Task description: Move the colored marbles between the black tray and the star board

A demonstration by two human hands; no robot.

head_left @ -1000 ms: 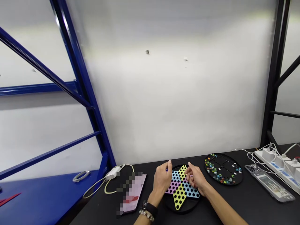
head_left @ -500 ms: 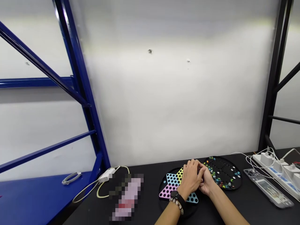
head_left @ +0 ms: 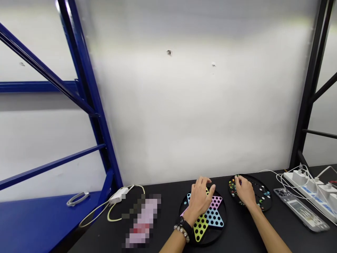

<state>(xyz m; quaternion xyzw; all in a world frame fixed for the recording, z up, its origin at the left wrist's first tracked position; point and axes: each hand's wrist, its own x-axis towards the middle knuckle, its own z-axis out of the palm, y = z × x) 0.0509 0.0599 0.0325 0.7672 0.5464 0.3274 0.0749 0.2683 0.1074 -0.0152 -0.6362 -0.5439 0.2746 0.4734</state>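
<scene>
My left hand [head_left: 200, 199] is over a star-patterned Chinese checkers board [head_left: 215, 217] in pink, yellow and blue with rows of black holes. Its fingers reach forward with the thumb apart, and nothing shows in them. To the right, my right hand [head_left: 245, 192] is low over a round black tray [head_left: 269, 206]. Thumb and fingertips come together at the tray's far left side, among coloured glass marbles [head_left: 232, 185]; whatever they pinch is too small to make out. The hand covers the tray's middle and some of the marbles.
A power strip [head_left: 314, 196] with white plugs and cables lies at the right, beside a phone in a clear case [head_left: 302, 212]. At the left are a blurred pinkish packet [head_left: 143, 219] and a white adapter [head_left: 119, 195] with its cable. A wall stands behind the black table.
My hands were together over the board's right side and are now apart. The right moved right to the marble tray; the left drew slightly left, uncovering more of the board.
</scene>
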